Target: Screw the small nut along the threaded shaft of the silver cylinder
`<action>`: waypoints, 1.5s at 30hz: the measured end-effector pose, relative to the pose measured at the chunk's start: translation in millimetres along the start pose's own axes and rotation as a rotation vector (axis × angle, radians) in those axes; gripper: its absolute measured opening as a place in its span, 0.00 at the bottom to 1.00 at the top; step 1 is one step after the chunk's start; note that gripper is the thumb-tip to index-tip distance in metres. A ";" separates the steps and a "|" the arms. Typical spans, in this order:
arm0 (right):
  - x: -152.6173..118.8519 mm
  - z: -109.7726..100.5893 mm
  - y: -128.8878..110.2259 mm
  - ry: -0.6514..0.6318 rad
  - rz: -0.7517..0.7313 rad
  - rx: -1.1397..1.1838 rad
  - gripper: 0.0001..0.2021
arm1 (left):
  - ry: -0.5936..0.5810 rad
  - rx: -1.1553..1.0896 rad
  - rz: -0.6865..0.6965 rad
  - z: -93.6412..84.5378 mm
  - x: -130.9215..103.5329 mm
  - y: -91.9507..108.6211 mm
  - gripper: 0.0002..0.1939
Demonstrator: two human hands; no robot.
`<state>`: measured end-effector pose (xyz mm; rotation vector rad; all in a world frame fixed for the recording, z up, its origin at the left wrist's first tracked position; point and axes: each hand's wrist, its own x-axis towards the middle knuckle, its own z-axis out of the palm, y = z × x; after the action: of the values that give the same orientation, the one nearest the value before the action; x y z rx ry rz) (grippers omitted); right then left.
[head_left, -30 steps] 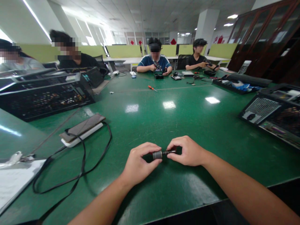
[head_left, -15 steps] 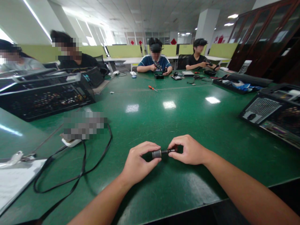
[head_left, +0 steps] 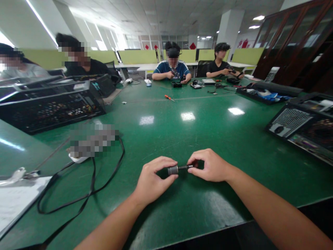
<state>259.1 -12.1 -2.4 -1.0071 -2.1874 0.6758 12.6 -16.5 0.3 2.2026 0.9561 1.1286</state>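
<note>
At six o'clock, left hand pinches a grey metallic cylinder, right hand its slim dark rod, seemingly for steadiness

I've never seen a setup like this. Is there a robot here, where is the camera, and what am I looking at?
There's no robot: these are a person's bare hands, seen by one camera worn on their head, looking forward and down.

The left hand holds a small grey cylinder. The fingers of the right hand pinch the far end of the thin dark shaft sticking out of it.

On the green table lie an orange screwdriver, a looped black cord and an open computer case on the right. Other people work around the table.
</note>
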 end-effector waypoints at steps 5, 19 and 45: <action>0.1 -1.4 0.2 -0.005 0.000 -0.006 0.04 | 0.007 0.006 -0.001 0.0 0.2 1.9 0.11; -0.9 -3.3 4.3 0.002 0.019 -0.001 0.04 | 0.020 0.012 0.008 -1.6 0.2 0.3 0.11; -1.1 -12.9 3.8 -0.013 0.022 -0.026 0.04 | 0.029 0.011 0.009 -3.2 0.2 0.1 0.12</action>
<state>270.7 -8.4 3.4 -1.0442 -2.2046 0.6664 10.1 -16.1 2.3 2.2070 0.9674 1.1655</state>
